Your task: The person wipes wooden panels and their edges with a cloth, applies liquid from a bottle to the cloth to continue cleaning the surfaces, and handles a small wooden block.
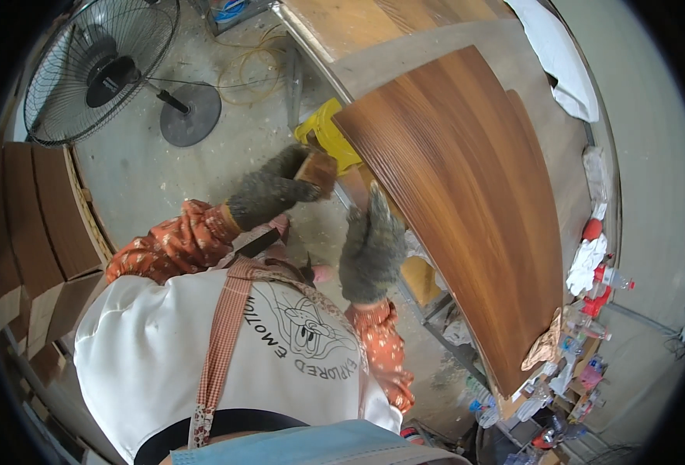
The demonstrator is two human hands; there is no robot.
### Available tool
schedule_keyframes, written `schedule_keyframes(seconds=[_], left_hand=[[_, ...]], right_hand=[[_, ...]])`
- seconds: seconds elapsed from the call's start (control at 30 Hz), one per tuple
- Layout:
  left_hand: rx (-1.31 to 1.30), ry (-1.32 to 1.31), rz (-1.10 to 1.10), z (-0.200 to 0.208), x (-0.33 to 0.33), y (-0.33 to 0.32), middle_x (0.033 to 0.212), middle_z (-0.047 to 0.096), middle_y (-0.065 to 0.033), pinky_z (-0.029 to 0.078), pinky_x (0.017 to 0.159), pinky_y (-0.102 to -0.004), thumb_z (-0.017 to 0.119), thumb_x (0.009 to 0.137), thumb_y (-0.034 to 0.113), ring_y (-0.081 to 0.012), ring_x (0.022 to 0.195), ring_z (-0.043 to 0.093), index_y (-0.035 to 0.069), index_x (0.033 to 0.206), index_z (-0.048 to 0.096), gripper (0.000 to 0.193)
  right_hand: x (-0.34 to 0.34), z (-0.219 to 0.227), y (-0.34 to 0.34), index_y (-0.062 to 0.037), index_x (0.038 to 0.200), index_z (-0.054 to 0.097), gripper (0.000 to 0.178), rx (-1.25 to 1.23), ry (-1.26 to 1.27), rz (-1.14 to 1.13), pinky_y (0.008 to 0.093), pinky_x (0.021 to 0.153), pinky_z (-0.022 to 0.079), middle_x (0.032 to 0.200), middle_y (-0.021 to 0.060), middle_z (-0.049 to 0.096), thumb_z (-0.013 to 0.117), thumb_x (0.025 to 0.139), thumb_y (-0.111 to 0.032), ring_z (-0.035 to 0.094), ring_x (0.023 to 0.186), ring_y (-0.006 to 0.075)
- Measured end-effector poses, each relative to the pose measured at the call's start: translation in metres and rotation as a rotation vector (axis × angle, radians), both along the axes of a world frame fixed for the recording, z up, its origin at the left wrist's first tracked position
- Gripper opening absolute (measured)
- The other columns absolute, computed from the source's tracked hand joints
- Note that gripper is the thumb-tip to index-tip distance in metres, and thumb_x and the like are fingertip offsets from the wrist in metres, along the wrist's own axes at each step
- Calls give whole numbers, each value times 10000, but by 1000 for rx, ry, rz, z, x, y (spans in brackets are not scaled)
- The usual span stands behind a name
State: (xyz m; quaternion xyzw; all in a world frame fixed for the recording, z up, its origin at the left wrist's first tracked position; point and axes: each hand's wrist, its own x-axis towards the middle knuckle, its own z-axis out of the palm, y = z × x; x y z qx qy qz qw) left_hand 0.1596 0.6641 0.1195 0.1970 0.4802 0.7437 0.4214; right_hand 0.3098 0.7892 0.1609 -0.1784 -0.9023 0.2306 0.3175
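My left hand (pixel 271 188), in a dark grey work glove, is closed around a small brown block (pixel 318 172), perhaps a sanding block. It holds the block just left of a large brown wood-grain panel (pixel 458 209) lying on a worktable. My right hand (pixel 372 246), gloved the same way, is beside the panel's near left edge with its fingers stretched out. Nothing shows in it, and I cannot tell whether its fingertips touch the edge. Behind the block, a yellow plastic container (pixel 329 133) is partly hidden by the panel's corner.
A black standing fan (pixel 110 77) is at the far left, with a yellow hose (pixel 253 77) on the floor. Stacked brown panels (pixel 36 209) stand at the left. A crumpled cloth (pixel 542 341) lies on the panel's near right corner. Bottles (pixel 590 327) crowd the right side.
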Motion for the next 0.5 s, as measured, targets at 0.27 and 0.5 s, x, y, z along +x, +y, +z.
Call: schedule_keyframes(seconds=[0.27,0.5], left_hand=[[-336,61,185,-3,-25,-53,1298,497,-89,416,976,-322,675,756,107,-199,1161,505,33,1395,334,728],[-131,-85,233,-37,-36,-58,1273,520,-94,415,976,-327,617,782,10,-206,1133,527,31,1375,365,645]], right_hand=[[-72,13,-8,-55,1236,557,353,108,-165,0,419,763,486,1008,182,637,557,916,-206,610,877,333],[-83,13,-3,-53,1190,595,327,93,-271,-136,423,752,498,973,197,642,547,923,-235,630,870,343]])
